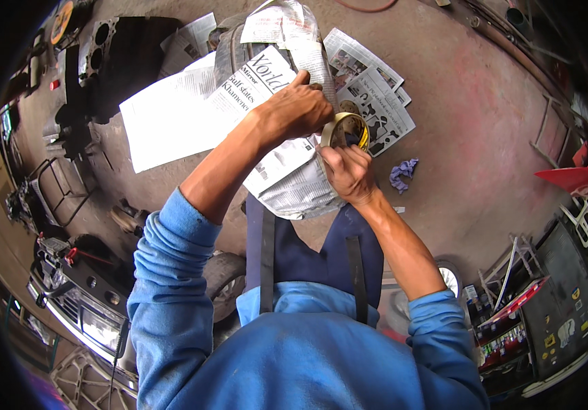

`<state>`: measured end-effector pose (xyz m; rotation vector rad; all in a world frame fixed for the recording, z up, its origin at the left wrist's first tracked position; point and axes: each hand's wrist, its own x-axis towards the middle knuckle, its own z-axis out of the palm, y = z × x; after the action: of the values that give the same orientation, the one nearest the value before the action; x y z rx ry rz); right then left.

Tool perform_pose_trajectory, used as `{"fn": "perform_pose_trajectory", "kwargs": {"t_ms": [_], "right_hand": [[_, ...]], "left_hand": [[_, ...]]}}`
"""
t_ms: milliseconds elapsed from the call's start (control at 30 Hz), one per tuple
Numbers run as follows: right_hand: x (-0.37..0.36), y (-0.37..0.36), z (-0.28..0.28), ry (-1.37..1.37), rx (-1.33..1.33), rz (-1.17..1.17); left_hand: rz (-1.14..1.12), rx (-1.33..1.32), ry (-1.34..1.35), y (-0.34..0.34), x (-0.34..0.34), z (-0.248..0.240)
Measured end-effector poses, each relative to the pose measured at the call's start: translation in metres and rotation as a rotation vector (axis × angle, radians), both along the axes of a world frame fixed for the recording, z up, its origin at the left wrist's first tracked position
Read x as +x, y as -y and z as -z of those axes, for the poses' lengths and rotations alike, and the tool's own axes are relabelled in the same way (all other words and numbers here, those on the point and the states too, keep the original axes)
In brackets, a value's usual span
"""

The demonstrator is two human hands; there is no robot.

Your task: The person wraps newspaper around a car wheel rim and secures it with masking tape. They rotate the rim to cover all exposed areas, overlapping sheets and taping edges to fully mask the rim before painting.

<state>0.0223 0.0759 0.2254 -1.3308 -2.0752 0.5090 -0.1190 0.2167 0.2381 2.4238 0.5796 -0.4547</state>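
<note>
My right hand is closed round the lower rim of a roll of masking tape, pale outside with a yellow core. Just left of the roll, my left hand lies over the newspaper, its fingers curled in and thumb pointing away from me. Whatever those fingers grip is hidden under the hand. Beneath both hands is a rounded, elongated object wrapped in newspaper sheets, in front of my legs. Part of its dark surface shows at the far left, between the sheets. I cannot tell what the wrapped object is.
Loose newspaper sheets spread left of the wrapped object, with more newspaper at its right. A crumpled purple cloth or paper lies on the floor. Dark engine blocks stand far left, a red part far right, a vehicle front near left.
</note>
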Motion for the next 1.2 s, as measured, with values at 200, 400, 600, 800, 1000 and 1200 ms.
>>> {"fn": "perform_pose_trajectory", "kwargs": {"t_ms": [200,400,600,800,1000,1200], "right_hand": [[0.002,0.007,0.005,-0.016,0.091,0.010],[0.001,0.013,-0.001,-0.056,0.110,0.054],[0.001,0.012,-0.006,-0.077,0.073,0.067],[-0.007,-0.001,-0.005,-0.097,-0.064,0.138],[-0.016,-0.008,-0.007,-0.148,-0.173,0.269],[-0.012,-0.012,0.003,-0.290,-0.454,0.465]], "left_hand": [[-0.003,0.034,0.111,0.003,-0.006,0.001],[-0.013,0.000,0.052,0.002,-0.006,-0.002],[-0.068,-0.054,0.031,-0.013,-0.009,-0.011],[-0.198,0.020,0.204,-0.027,-0.043,-0.042],[-0.188,0.032,0.346,-0.020,-0.054,-0.067],[-0.144,-0.039,0.382,-0.012,-0.044,-0.082]]}}
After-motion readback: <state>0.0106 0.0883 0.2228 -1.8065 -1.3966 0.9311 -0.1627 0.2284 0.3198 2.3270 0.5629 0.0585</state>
